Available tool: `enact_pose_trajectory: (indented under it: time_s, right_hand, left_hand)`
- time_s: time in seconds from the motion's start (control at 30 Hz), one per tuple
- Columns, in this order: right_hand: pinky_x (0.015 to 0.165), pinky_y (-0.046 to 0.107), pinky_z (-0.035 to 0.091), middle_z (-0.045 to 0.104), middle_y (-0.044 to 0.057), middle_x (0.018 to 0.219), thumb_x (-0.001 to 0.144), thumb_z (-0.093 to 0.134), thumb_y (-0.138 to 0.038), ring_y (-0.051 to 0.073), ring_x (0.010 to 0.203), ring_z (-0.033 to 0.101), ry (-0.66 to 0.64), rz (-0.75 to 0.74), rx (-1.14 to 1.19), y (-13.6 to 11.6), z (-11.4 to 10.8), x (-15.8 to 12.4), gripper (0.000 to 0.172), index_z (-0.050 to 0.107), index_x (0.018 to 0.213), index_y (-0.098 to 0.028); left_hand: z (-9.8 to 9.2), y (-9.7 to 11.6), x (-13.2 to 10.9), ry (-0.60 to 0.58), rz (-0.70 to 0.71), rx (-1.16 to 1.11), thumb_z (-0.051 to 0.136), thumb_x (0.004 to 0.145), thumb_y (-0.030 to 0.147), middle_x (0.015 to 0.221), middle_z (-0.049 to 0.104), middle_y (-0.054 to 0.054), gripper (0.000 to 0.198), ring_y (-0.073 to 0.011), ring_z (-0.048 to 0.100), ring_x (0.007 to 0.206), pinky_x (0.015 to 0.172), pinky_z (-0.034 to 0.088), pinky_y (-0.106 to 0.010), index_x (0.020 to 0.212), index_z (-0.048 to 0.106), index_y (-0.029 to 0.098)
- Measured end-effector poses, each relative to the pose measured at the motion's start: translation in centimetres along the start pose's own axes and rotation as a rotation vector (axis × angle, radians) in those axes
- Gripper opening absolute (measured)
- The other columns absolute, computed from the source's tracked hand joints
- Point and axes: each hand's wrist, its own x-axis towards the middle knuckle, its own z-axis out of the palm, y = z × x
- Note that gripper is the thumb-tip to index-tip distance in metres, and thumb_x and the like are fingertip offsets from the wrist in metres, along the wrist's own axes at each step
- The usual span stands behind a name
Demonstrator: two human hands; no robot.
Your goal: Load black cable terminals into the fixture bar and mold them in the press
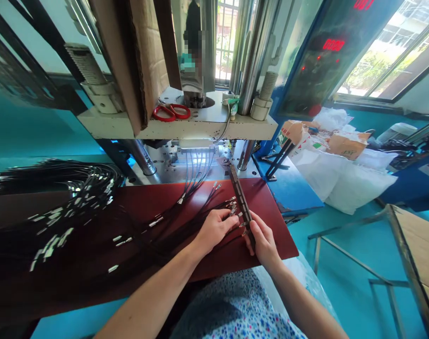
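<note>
The right hand (263, 241) closes its fingers around the long dark slotted metal bar (240, 197). The left hand (214, 228) pinches thin black cables with metal tips (186, 197) just beside it, above the dark red counter (147, 207).

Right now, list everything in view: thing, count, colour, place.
work board: one, dark red, across the bench under both hands
cable bundle: many cables, black with metal tips, piled on the board's left
fixture bar: one, dark, slotted, lying from the press base toward the right hand
press machine: one, cream platen with steel columns, behind the board
scissors: one pair, red handles, on the platen
control panel: one, blue frame with red digits, upper right
bags: several, white, on the right beside brown paper sacks
left hand: fingers on cable ends beside the bar
right hand: gripping the bar's near end
</note>
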Motion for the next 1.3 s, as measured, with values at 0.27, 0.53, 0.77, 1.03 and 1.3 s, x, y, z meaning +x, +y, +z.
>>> enact_pose_trajectory:
  time_s: [0.27, 0.53, 0.77, 1.03, 1.3]
  right_hand:
    - [0.028, 0.017, 0.024, 0.043, -0.007, 0.044, 0.086, 0.045, -0.049, 0.006, 0.031, 0.033, -0.032, -0.016, -0.051, -0.2, 0.0, 0.1, 0.050, 0.047, 0.123, -0.015]
    - [0.030, 0.015, 0.025, 0.042, -0.008, 0.046, 0.090, 0.042, -0.042, 0.005, 0.032, 0.034, -0.088, -0.095, -0.209, -0.3, 0.4, 0.1, 0.043, 0.047, 0.124, -0.016]
    - [0.028, 0.014, 0.024, 0.040, -0.009, 0.043, 0.088, 0.044, -0.044, 0.005, 0.030, 0.032, -0.020, -0.039, -0.046, -0.5, 0.1, 0.1, 0.046, 0.048, 0.122, -0.013]
    - [0.027, 0.014, 0.025, 0.042, -0.008, 0.045, 0.086, 0.048, -0.046, 0.005, 0.031, 0.032, -0.065, -0.009, -0.014, -0.5, 0.2, 0.1, 0.049, 0.047, 0.121, -0.011]
    - [0.028, 0.013, 0.023, 0.043, -0.008, 0.045, 0.088, 0.046, -0.044, 0.004, 0.031, 0.033, -0.082, -0.021, -0.013, -0.3, 0.0, 0.0, 0.045, 0.047, 0.121, -0.013]
  left_hand:
    - [0.2, 0.0, 0.5, -0.076, -0.019, -0.040, 0.052, 0.071, 0.032, 0.057, 0.047, 0.002, 0.022, -0.0097, 0.037, 0.056, 0.055, 0.031, -0.022, 0.059, 0.055, 0.014]
    - [-0.7, 0.5, -0.2, -0.091, -0.054, -0.109, 0.057, 0.072, 0.034, 0.054, 0.043, 0.005, 0.022, -0.0061, 0.031, 0.048, 0.047, 0.024, -0.021, 0.065, 0.056, 0.013]
    - [-1.7, 0.7, 0.1, 0.020, -0.110, -0.343, 0.064, 0.066, 0.035, 0.055, 0.046, 0.005, 0.025, -0.0057, 0.038, 0.047, 0.044, 0.029, -0.019, 0.072, 0.051, 0.015]
    - [-1.4, 0.3, 0.3, 0.020, -0.131, -0.362, 0.061, 0.070, 0.035, 0.054, 0.044, 0.005, 0.025, -0.0039, 0.036, 0.044, 0.037, 0.027, -0.015, 0.077, 0.053, 0.013]
    - [-1.2, 0.3, 0.4, 0.077, -0.134, -0.398, 0.064, 0.066, 0.035, 0.053, 0.043, 0.007, 0.029, -0.0021, 0.031, 0.038, 0.031, 0.017, -0.013, 0.070, 0.043, 0.017]
